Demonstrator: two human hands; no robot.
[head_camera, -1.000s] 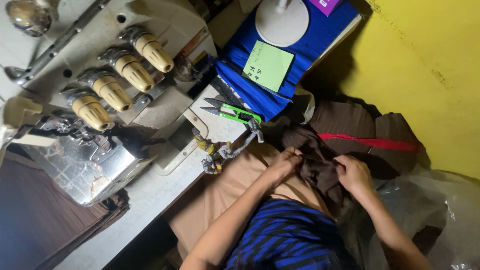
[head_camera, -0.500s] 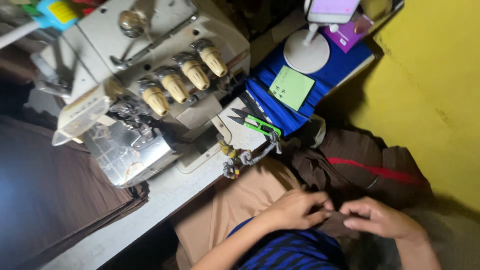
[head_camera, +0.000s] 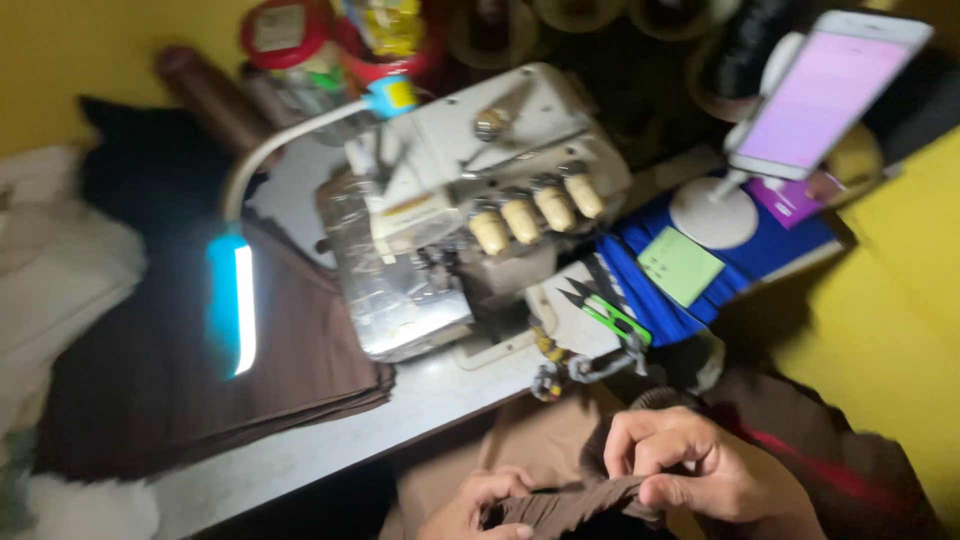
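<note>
At the bottom of the head view both hands pinch a bunched piece of dark brown fabric over my lap. My left hand grips its left end, and my right hand closes on its upper right part. Just beyond them a white overlock sewing machine with several cream tension knobs stands on the grey table. Green-handled thread snips lie on the table to the machine's right.
A stack of brown fabric lies at the left under a lit blue gooseneck lamp. A phone on a white stand sits at the back right above a blue cloth with a green note. Yellow wall on the right.
The view has swung up and left, so the machine now sits centre and the lamp and fabric stack show. My hands have come lower in the frame, still bunching the brown fabric.
</note>
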